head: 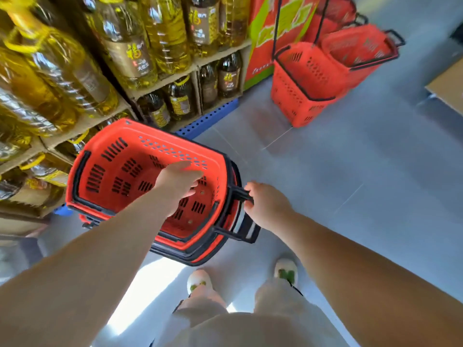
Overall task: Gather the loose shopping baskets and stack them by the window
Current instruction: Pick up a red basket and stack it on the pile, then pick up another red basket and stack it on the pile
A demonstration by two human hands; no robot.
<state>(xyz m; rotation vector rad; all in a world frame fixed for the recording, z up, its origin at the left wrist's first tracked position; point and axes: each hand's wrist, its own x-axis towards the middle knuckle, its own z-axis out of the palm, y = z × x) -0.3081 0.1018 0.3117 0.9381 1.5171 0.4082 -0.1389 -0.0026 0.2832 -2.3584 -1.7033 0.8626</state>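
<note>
A nested stack of red shopping baskets with black rims sits low in front of me, left of centre. My left hand reaches down inside the top basket, fingers spread, holding nothing. My right hand is closed on the black handle at the stack's right end. Farther off at the upper right stand two more red baskets on the floor: a near one and one behind it, both with black handles.
Shelves of cooking-oil bottles in cardboard trays run along the left. A red and green carton stands behind the far baskets. A cardboard box sits at the right edge. Grey tiled floor lies between. My feet are below.
</note>
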